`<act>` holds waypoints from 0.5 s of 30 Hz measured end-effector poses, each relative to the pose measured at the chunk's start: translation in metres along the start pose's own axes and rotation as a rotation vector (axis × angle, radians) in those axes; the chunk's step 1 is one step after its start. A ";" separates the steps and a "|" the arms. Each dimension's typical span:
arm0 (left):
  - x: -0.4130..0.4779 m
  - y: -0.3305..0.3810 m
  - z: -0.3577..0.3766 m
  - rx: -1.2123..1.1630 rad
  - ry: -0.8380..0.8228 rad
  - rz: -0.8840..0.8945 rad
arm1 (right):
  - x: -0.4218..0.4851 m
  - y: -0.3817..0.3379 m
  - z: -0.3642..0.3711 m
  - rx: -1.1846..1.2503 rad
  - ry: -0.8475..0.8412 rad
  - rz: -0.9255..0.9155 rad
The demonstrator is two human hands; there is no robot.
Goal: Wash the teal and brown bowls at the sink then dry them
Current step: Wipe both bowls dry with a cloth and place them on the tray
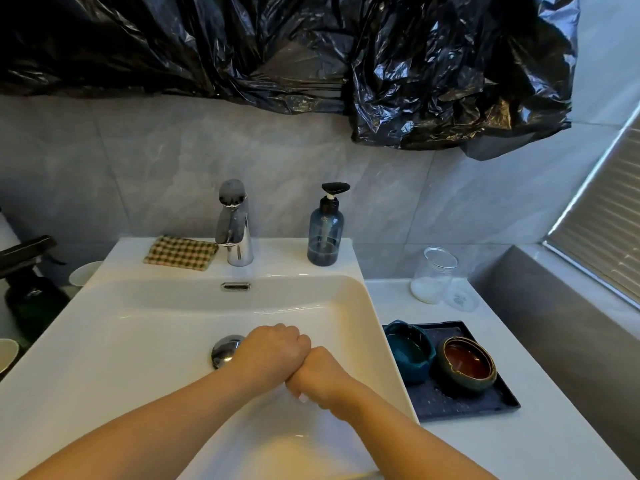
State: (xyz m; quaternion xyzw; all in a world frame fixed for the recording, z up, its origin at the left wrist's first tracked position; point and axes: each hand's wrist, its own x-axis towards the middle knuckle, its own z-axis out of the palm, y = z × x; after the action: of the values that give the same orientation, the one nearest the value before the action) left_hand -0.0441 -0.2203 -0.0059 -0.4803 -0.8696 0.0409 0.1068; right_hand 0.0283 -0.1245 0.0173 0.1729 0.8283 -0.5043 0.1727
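Observation:
The teal bowl and the brown-glazed bowl sit side by side on a dark blue tray, on the counter right of the white sink. Both my hands hover over the basin beside the drain plug. My left hand and my right hand are curled into fists, knuckles touching each other, and hold nothing. A folded checked cloth lies on the sink's back ledge left of the chrome tap.
A blue soap pump bottle stands right of the tap. An open clear jar with white powder and its lid sit behind the tray. Black plastic sheeting hangs above. Cups and a dark bottle stand to the left.

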 end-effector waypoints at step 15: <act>-0.008 0.002 -0.026 -1.176 -0.869 -0.617 | 0.010 0.029 0.011 -0.997 0.534 -0.657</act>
State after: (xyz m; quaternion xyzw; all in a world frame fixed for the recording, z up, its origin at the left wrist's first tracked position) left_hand -0.0323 -0.2267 0.0179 -0.1364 -0.8061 -0.2727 -0.5071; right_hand 0.0337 -0.1205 -0.0141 -0.0706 0.9869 -0.0260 -0.1424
